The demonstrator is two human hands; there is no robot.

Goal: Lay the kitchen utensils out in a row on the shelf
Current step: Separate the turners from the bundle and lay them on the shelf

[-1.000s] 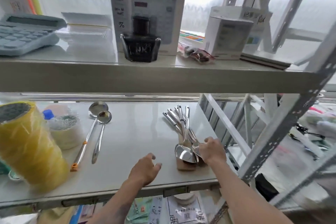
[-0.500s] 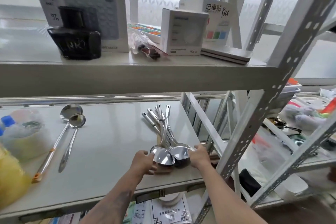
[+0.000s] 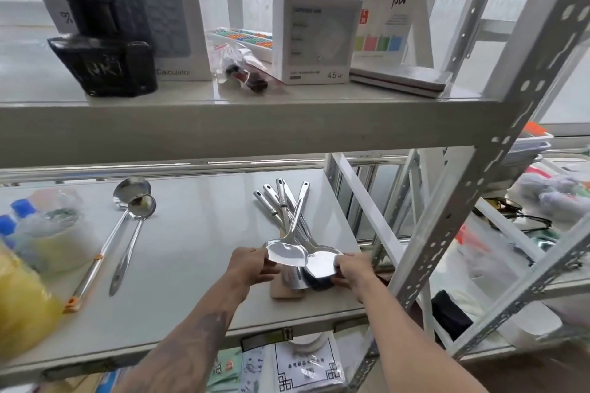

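Note:
A bundle of several steel utensils (image 3: 287,217) lies on the white middle shelf (image 3: 198,233), handles fanned toward the back. My left hand (image 3: 250,268) pinches the edge of a steel spatula blade (image 3: 285,253) at the top of the bundle. My right hand (image 3: 352,268) grips the shiny head of a steel ladle (image 3: 321,265) beside it. A wooden piece (image 3: 284,292) shows under the heads. Two ladles (image 3: 134,214) lie side by side to the left, bowls at the back.
Tape rolls (image 3: 54,239) and a yellow roll (image 3: 22,303) crowd the shelf's left end. The upper shelf (image 3: 223,128) overhangs with an ink bottle (image 3: 105,64) and boxes (image 3: 314,38). A perforated steel upright (image 3: 472,188) stands close on the right.
My left hand moved right from the shelf surface onto the spatula blade. My right hand stayed at the utensil heads. The camera turned right and closer.

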